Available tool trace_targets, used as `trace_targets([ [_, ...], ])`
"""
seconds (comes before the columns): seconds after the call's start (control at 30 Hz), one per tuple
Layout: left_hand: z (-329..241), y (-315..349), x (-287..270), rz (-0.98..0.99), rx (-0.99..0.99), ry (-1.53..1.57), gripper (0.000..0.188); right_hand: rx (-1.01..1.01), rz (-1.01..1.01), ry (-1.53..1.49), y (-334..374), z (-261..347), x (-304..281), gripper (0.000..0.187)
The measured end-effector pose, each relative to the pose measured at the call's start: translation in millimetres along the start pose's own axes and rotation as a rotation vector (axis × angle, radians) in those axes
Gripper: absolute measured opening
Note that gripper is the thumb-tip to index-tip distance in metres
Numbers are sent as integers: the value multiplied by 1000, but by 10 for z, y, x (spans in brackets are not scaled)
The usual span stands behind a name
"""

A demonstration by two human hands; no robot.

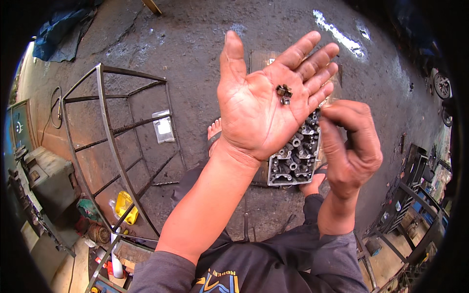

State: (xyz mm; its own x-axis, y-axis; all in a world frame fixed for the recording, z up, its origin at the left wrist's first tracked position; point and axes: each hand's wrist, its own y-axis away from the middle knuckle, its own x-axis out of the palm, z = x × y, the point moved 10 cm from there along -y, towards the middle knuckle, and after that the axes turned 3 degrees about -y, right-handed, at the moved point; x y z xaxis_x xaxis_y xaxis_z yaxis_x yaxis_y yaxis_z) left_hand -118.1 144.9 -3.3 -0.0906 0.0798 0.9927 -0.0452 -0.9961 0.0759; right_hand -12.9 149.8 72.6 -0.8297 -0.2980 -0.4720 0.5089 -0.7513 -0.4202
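Note:
My left hand [273, 93] is held palm up with its fingers stretched out. A small heap of dark metal pieces, which look like valve keepers [284, 94], lies loose on the palm below the fingers. To its right, the thumb and index finger of my right hand [354, 146] are pinched together near the edge of the left hand. Whatever is between those fingertips is too small to make out. Beneath both hands an engine cylinder head [293, 166] rests on a flat sheet of cardboard [261, 61]; its far part is hidden by my left hand.
A welded metal frame [100, 97] stands on the left, with a clear plastic bag [163, 127] beyond its bars. A yellow container [126, 207] sits at its foot. Metal racks [415, 195] line the right side. My feet flank the cylinder head.

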Motion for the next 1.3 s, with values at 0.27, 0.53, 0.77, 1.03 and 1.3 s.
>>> trace_targets([
  [0.27, -19, 13, 54, 20, 47, -43, 109, 49, 81, 78, -194, 150, 332, 20],
  [0.53, -89, 27, 62, 23, 68, 2, 108, 49, 40, 147, -109, 190, 311, 24],
  [0.77, -101, 33, 74, 11, 58, 86, 110, -22, 144, 212, -174, 306, 331, 20],
  [1.03, -52, 3, -9, -48, 73, -79, 107, 63, 395, 439, -379, 269, 379, 9],
  [1.3, -305, -13, -45, 59, 142, -23, 96, 625, -167, -101, 104, -1706, -235, 12],
])
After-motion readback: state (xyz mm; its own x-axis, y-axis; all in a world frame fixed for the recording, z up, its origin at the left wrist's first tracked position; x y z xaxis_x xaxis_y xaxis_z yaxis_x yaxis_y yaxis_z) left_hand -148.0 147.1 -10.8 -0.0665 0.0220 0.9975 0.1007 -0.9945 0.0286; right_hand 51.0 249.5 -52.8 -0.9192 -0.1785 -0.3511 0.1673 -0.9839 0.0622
